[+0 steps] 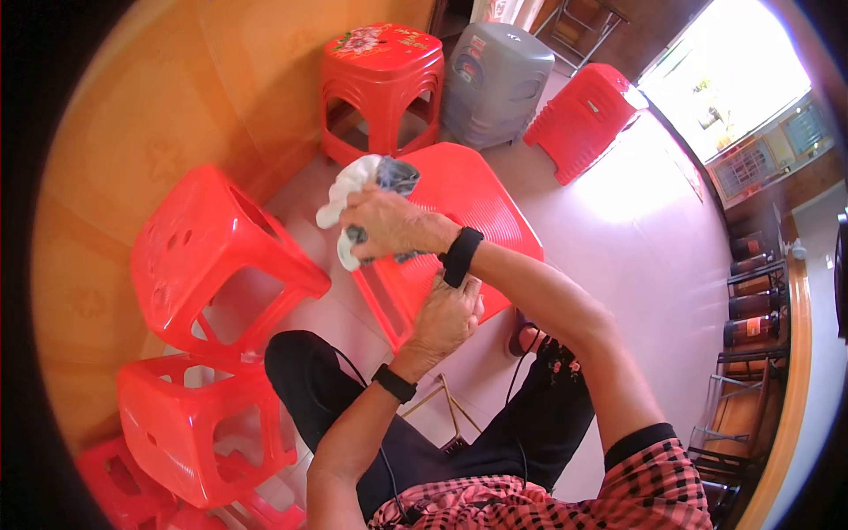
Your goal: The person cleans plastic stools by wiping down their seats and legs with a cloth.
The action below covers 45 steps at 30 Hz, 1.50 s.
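Note:
A red plastic stool [468, 190] with a ribbed seat stands in front of my knees. My right hand [389, 223] is closed on a bunched white and grey patterned cloth [353, 190] at the left side of the seat. Its fingers are slightly blurred. Beneath my right wrist, my left hand [444, 318] is closed at the near edge of the same stool. Part of its grip is hidden by the right wrist. Both wrists wear black bands.
To my left lie a tipped red stool [190, 252] and another red stool [177, 424]. Behind stand a flower-printed red stool stack [380, 53], a grey stool stack [495, 84] and a red stack [587, 115]. An orange wall [168, 106] borders the left; a shelf rack [751, 305] is at right.

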Each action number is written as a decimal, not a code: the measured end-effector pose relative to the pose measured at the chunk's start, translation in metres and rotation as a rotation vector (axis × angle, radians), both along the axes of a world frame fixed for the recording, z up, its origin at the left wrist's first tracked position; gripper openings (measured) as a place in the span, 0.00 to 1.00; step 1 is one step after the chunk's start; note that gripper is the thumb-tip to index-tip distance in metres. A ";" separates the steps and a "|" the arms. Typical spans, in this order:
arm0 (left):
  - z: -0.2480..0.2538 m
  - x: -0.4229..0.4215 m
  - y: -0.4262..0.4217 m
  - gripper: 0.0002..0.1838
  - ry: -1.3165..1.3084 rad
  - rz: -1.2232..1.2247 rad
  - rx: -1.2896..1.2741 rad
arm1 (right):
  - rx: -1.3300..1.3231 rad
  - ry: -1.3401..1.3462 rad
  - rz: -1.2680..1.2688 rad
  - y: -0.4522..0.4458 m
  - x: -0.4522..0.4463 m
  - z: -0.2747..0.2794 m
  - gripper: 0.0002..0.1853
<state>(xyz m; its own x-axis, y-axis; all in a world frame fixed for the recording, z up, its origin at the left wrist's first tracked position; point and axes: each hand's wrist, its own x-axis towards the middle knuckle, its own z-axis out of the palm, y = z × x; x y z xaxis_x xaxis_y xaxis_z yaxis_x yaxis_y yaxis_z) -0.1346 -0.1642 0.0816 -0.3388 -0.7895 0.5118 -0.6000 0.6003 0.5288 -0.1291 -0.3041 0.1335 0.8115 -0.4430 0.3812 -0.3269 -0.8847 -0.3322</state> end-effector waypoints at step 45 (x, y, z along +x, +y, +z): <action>-0.044 0.055 -0.043 0.33 0.921 0.663 0.575 | 0.052 -0.035 -0.318 0.049 -0.108 0.006 0.14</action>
<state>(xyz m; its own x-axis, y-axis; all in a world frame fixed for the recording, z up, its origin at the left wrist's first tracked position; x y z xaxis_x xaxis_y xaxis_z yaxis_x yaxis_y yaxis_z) -0.0794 -0.2068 0.0379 0.5020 -0.8559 -0.1243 0.0299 -0.1264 0.9915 -0.2369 -0.2552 0.1394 0.6162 -0.6920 0.3761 -0.5719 -0.7215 -0.3904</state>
